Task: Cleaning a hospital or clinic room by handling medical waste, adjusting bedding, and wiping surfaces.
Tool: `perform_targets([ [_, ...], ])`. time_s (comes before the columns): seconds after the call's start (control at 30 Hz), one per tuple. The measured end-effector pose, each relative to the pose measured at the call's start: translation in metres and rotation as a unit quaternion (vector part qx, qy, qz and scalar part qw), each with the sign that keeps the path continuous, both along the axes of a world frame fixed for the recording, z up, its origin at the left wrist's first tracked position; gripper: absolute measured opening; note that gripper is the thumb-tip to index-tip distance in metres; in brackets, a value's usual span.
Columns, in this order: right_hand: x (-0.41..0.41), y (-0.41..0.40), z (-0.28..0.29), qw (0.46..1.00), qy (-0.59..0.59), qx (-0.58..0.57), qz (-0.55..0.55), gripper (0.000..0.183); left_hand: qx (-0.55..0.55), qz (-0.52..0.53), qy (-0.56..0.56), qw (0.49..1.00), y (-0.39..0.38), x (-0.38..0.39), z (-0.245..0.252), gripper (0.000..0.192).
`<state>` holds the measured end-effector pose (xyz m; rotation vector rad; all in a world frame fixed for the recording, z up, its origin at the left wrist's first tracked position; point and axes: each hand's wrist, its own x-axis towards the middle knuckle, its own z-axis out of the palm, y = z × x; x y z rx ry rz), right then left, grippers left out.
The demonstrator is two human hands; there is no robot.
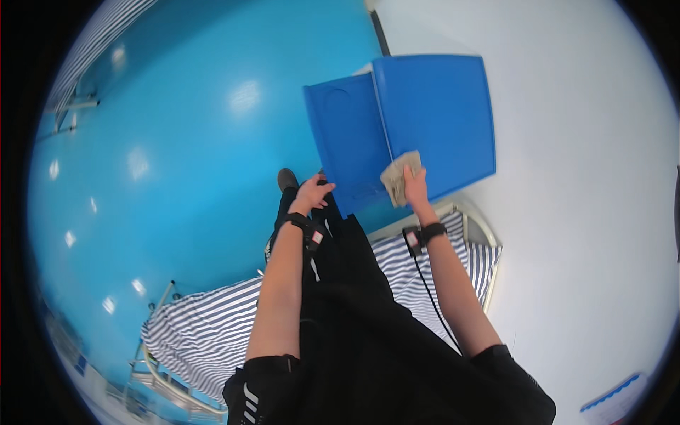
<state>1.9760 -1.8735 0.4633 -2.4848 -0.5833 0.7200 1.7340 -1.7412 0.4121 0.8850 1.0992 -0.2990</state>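
Observation:
My right hand [416, 188] holds a crumpled beige cloth [399, 178]. The cloth lies across the step between the blue top of a bedside cabinet [438, 122] and a lower blue pull-out tray [350, 133]. My left hand [314, 192] is at the tray's near left edge, fingers apart and holding nothing. One fingertip overlaps that edge; whether it touches cannot be told. A faint round recess shows at the far end of the tray. Both wrists wear black straps with small devices.
Behind and beside me is a bed with a striped sheet [207, 324] and a pale rail frame [481, 228]. A white wall [574, 159] borders the cabinet on the right. Glossy blue floor [186, 133] spreads left, with another striped bed [101, 37] at the upper left.

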Motion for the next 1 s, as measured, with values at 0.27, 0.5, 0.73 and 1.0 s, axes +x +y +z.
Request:
perform_targets([
  [0.27,-0.084,-0.033,0.038,0.973,0.029,-0.143,0.180,0.046,0.032,0.126,0.016,0.991,-0.027,-0.007,0.008,0.050],
  [0.5,-0.109,-0.001,0.037,0.926,0.019,-0.233,0.296,0.042,0.109,0.056,0.066,0.990,-0.035,0.000,-0.012,0.049],
  [0.73,-0.128,0.038,0.017,0.888,-0.034,-0.272,0.369,0.038,0.124,0.082,0.056,0.987,-0.039,0.001,-0.009,0.048],
  [1.0,-0.097,0.065,0.001,0.859,-0.043,-0.217,0.462,0.038,0.094,0.191,0.053,0.976,-0.050,-0.002,-0.006,0.050],
])
